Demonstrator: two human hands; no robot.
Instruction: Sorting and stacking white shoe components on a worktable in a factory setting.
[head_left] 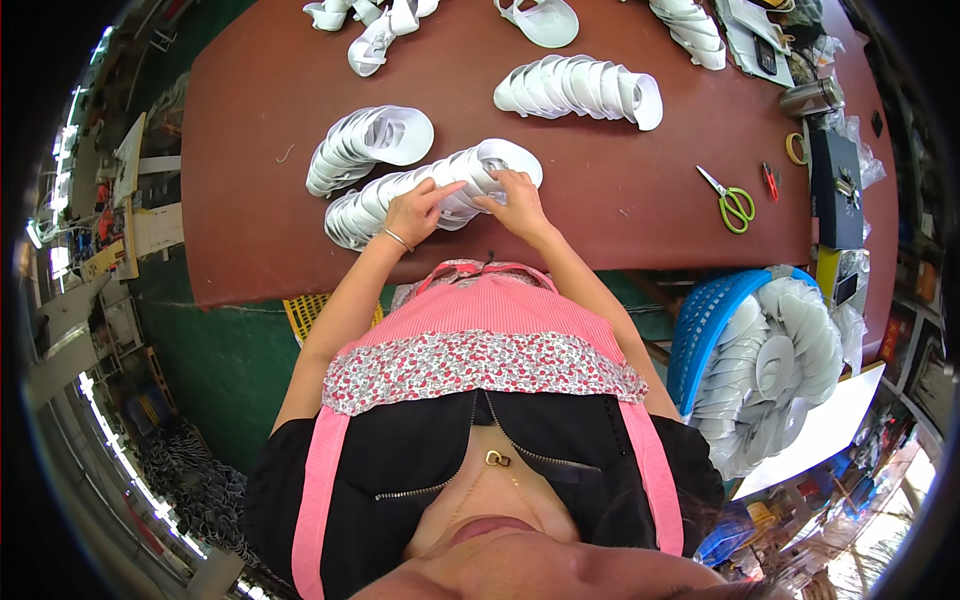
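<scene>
A long row of white sandal-like pieces (pixel 385 202), nested one into another, lies on the near part of the brown table (pixel 250 160). My left hand (pixel 412 213) rests on the middle of this row, its fingers stretched toward the right. Over the row's right end, my right hand (pixel 518 208) has its fingers bent onto the strap of the last piece, whose rounded sole shows beyond them. Just behind sits a shorter nested row (pixel 350 145). Farther back to the right lies another row (pixel 575 88) of the same white pieces.
Green-handled scissors (pixel 738 208) and a small red tool (pixel 770 182) lie to the right, near a dark box (pixel 838 190), a tape roll (pixel 796 148) and a metal flask (pixel 812 97). A blue basket (pixel 690 345) of white pieces stands below the table's right edge. Loose white pieces (pixel 543 20) lie far back.
</scene>
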